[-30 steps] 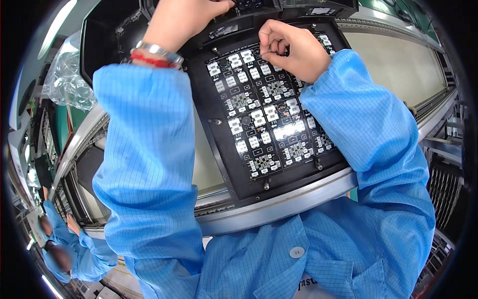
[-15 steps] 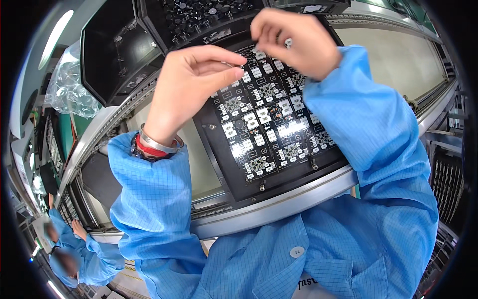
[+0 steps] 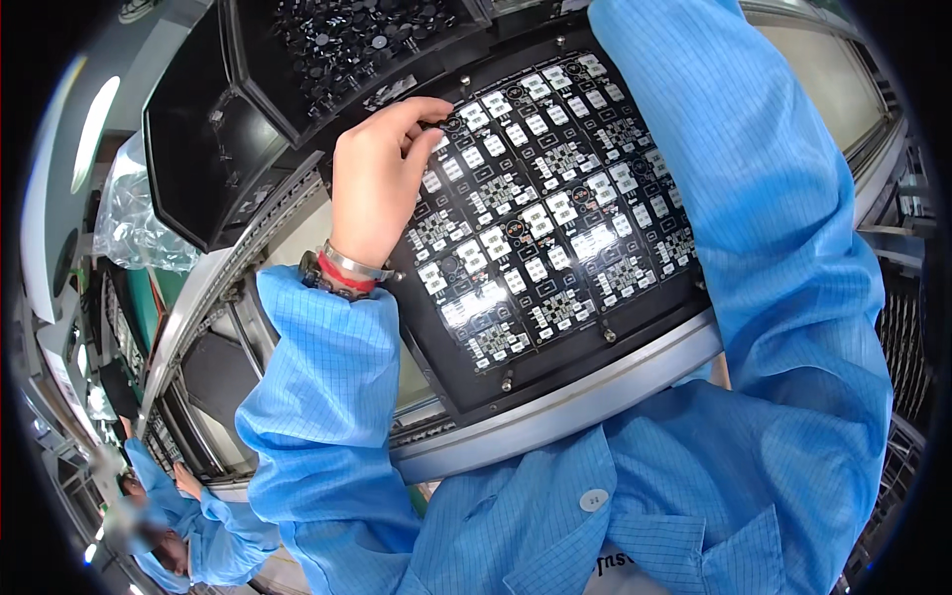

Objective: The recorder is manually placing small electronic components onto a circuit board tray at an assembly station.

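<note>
My left hand [image 3: 382, 178] is over the far left corner of a panel of black circuit boards [image 3: 543, 253] with white components. Its forefinger and thumb curve toward each other in a loose pinch at that corner. Whatever small part may be between the fingertips is too dark to make out. A metal bracelet [image 3: 352, 263] and a red band circle the wrist. The panel lies in a black fixture plate [image 3: 436, 362] with metal studs along its edges. My right arm [image 3: 754, 169], in a blue sleeve, reaches past the top edge; the hand itself is out of view.
Beyond the fixture stands a black bin [image 3: 243, 84] of small dark round parts. A second black bin [image 3: 177, 164] on the left has a few bits inside. A clear plastic bag [image 3: 139, 223] hangs nearby. The metal rail [image 3: 575, 382] runs in front; another person [image 3: 223, 540] works lower left.
My right hand has left the panel and gone out past the top edge. My left fingertips have moved slightly left, to the panel's far left corner. The view has shifted a little.
</note>
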Tool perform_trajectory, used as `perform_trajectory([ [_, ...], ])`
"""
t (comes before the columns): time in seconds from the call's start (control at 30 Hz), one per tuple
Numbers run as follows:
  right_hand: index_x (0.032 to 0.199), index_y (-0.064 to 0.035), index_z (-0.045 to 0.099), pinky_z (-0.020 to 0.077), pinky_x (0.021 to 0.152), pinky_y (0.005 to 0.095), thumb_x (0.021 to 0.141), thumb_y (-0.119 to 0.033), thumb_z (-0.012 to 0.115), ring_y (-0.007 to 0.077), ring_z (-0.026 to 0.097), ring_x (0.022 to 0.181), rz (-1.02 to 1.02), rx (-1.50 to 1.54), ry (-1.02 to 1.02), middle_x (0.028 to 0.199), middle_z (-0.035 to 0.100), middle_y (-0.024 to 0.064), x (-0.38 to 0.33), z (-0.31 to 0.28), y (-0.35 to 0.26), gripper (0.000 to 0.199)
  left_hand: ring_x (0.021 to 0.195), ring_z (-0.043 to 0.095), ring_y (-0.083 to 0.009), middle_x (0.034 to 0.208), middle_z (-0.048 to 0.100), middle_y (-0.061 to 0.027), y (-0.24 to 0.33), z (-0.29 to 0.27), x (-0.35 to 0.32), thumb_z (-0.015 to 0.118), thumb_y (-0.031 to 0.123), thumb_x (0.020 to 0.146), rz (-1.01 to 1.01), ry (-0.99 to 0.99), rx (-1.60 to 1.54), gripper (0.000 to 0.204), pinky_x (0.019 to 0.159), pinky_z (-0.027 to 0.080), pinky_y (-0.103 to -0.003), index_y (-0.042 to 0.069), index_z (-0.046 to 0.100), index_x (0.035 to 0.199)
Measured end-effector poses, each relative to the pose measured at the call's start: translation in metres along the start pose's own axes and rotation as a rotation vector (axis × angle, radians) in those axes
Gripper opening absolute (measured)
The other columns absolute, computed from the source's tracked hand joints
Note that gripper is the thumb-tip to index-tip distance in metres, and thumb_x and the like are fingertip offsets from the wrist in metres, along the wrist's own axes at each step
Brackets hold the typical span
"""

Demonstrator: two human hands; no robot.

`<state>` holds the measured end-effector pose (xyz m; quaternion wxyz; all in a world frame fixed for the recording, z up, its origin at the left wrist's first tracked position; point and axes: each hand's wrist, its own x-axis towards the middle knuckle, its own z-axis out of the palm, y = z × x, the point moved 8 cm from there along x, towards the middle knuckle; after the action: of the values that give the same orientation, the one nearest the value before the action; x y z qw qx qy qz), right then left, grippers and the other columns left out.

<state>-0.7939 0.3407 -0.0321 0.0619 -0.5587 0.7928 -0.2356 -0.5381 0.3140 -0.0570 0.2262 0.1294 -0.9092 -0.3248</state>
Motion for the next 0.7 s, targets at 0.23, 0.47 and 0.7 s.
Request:
perform_trajectory([
  [0.23, 0.113, -0.0050, 0.067, 0.0515, 0.084, 0.0362, 0.082, -0.023, 0.069, 0.0295, 0.067, 0.096, 0.047, -0.140, -0.175, 0.102, 0.071, 0.0152, 0.006, 0.031, 0.013, 0.036, 0.080, 0.066, -0.0334, 0.090, 0.069, -0.0140, 0.003, 0.002, -0.001, 0.066, 0.004, 0.082, 0.044, 0.006, 0.119, 0.018, 0.070, 0.053, -0.037, 0.006, 0.068, 0.100],
  [0.47, 0.106, -0.0057, 0.071, 0.0519, 0.083, 0.0365, 0.082, -0.020, 0.069, 0.0292, 0.068, 0.093, 0.069, -0.121, -0.215, 0.100, 0.072, 0.0149, 0.002, 0.026, 0.006, 0.028, 0.081, 0.066, -0.0339, 0.092, 0.069, -0.0137, 0.014, 0.001, 0.004, 0.065, 0.004, 0.082, 0.106, -0.083, 0.212, 0.016, 0.071, 0.053, -0.038, 0.005, 0.067, 0.097],
  [0.7, 0.106, -0.0058, 0.071, 0.0517, 0.083, 0.0364, 0.081, -0.020, 0.069, 0.0283, 0.068, 0.092, 0.059, -0.112, -0.230, 0.097, 0.072, 0.0151, 0.004, 0.028, 0.011, 0.028, 0.079, 0.064, -0.0347, 0.084, 0.066, -0.0149, 0.029, 0.004, 0.002, 0.062, 0.001, 0.080, 0.228, -0.074, 0.380, 0.018, 0.070, 0.052, -0.042, 0.006, 0.064, 0.097],
])
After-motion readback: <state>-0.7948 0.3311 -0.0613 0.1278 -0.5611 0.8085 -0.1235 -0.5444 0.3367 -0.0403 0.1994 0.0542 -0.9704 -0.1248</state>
